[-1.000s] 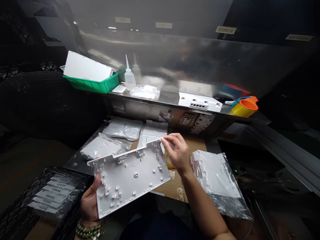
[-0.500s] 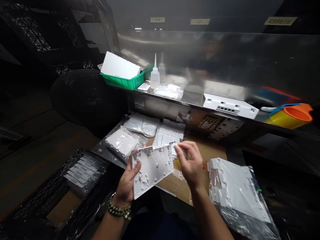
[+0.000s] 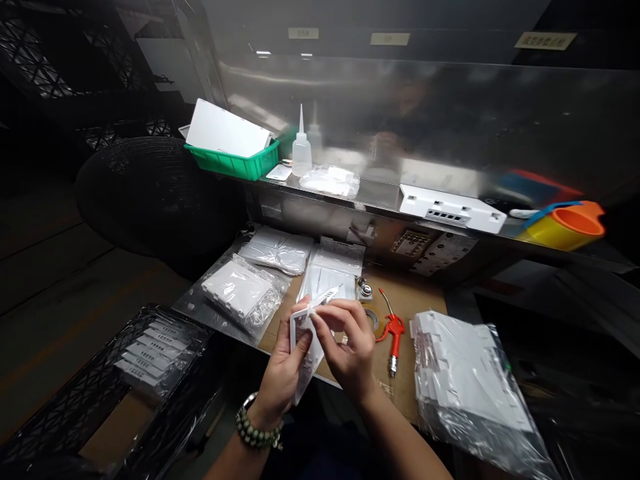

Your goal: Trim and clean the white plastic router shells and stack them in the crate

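My left hand point(image 3: 283, 373) is closed around the left side of a white plastic panel point(image 3: 309, 370), which is turned nearly edge-on above the front of the bench. My right hand point(image 3: 353, 347) has its thumb and fingertips pinched at the panel's top edge, where a bit of white shows between them. Whether that is a separate small piece or the panel's own edge cannot be told. To the right of my right hand lies a red air blow gun point(image 3: 395, 327) on cardboard. A roll of tape point(image 3: 373, 320) is partly hidden behind that hand.
Bagged white panels lie at the left point(image 3: 237, 287) and right point(image 3: 465, 367) of the bench. The shelf holds a green bin point(image 3: 233, 163), a squeeze bottle point(image 3: 301, 157), a white panel point(image 3: 450, 212) and a yellow-orange cup point(image 3: 565, 227). A black crate point(image 3: 55, 393) stands lower left.
The panel has turned from face-on to nearly edge-on. My right hand has moved left and down onto its top edge, bringing the blow gun into view.
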